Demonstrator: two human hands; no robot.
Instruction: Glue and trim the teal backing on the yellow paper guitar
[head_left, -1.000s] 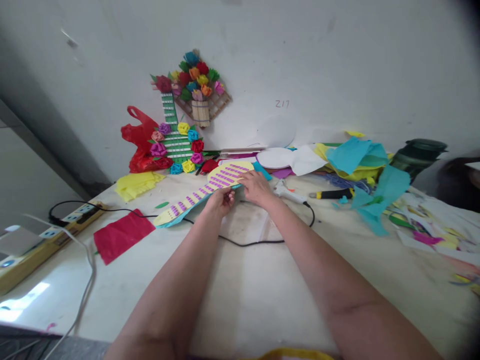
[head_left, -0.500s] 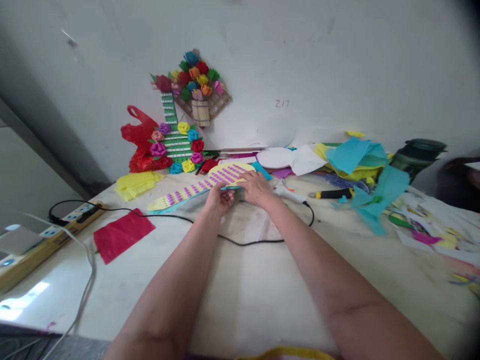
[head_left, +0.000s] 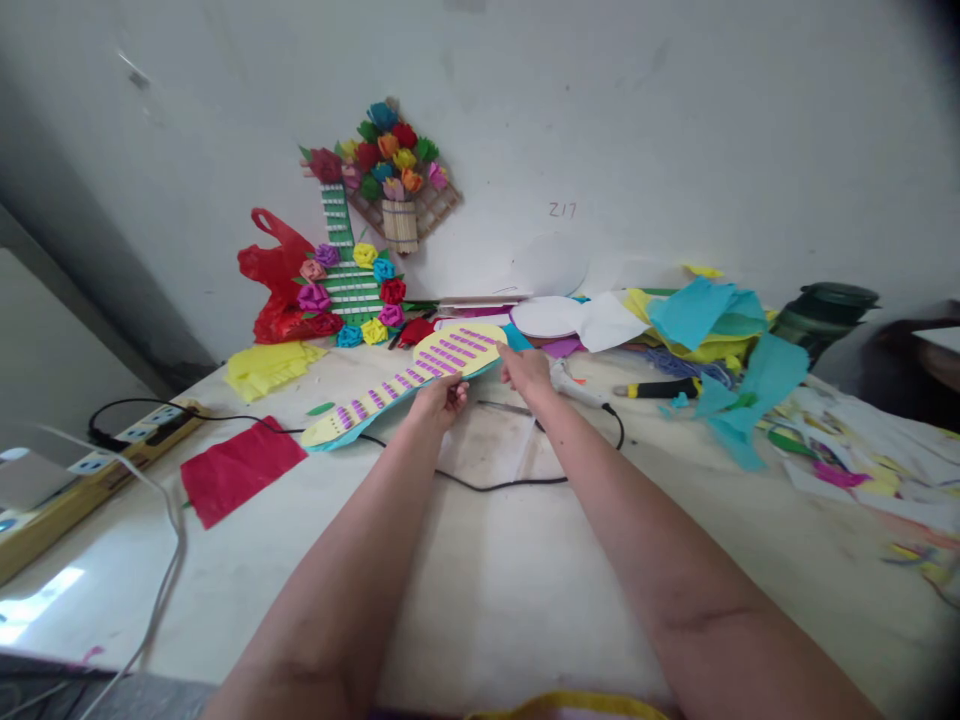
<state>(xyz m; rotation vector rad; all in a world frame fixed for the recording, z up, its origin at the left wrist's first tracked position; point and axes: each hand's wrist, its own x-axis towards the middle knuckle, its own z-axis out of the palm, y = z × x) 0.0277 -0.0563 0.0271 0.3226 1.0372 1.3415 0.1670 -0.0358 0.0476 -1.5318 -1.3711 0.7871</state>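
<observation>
A yellow guitar-shaped paper cutout [head_left: 402, 388] with purple strips across it and a teal layer beneath is held tilted over the table. My left hand [head_left: 441, 400] grips its lower edge near the middle, the thumb on top and the other fingers curled below. At the rounded right end, my right hand [head_left: 527, 370] pinches the edge, its index finger on the yellow face and the other fingers folded in. Behind that hand lies a white glue gun [head_left: 576, 386] with a black cord [head_left: 517, 485]. A partly covered pair of scissors [head_left: 504, 407] rests below the cutout.
Red crepe paper [head_left: 244, 470] and a power strip [head_left: 142, 445] lie left. A flower-decorated guitar model [head_left: 352, 290] leans on the wall beside a red bag [head_left: 277, 280]. Rightward are a box cutter [head_left: 660, 388], teal paper [head_left: 757, 400], paper scraps [head_left: 877, 450] and a dark bottle [head_left: 825, 315].
The cutout's narrow end has swung down and nearer, showing a green leaf shape behind it. My right hand has moved slightly right, from lying over the rounded end to its edge.
</observation>
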